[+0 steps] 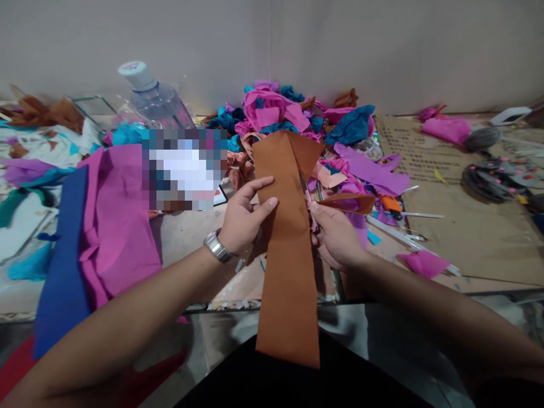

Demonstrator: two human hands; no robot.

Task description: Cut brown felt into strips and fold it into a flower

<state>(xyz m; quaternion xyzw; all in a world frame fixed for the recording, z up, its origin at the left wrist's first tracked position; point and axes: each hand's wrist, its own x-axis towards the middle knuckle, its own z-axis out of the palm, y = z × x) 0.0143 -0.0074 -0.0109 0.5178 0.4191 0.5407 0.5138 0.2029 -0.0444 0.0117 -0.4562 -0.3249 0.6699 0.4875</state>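
A long brown paper strip [289, 260] stretches from the heap of scraps down over the table's front edge to my lap. My left hand [244, 215] holds its left edge, thumb on top and the other fingers partly hidden under it. A metal watch sits on that wrist. In my right hand [335, 232] is a pair of scissors [309, 198] with pinkish handles, its blades at the strip's right edge. A cut piece of the brown paper [348, 202] curls away to the right above my right hand.
Crumpled pink, purple and teal scraps [272, 110] pile up at the back. A clear bottle [159, 105] stands behind a blurred patch. Pink [123, 221] and blue sheets [63, 249] hang at the left. At right lie cardboard [459, 238], white sticks [412, 243] and a dark pincushion-like object [488, 178].
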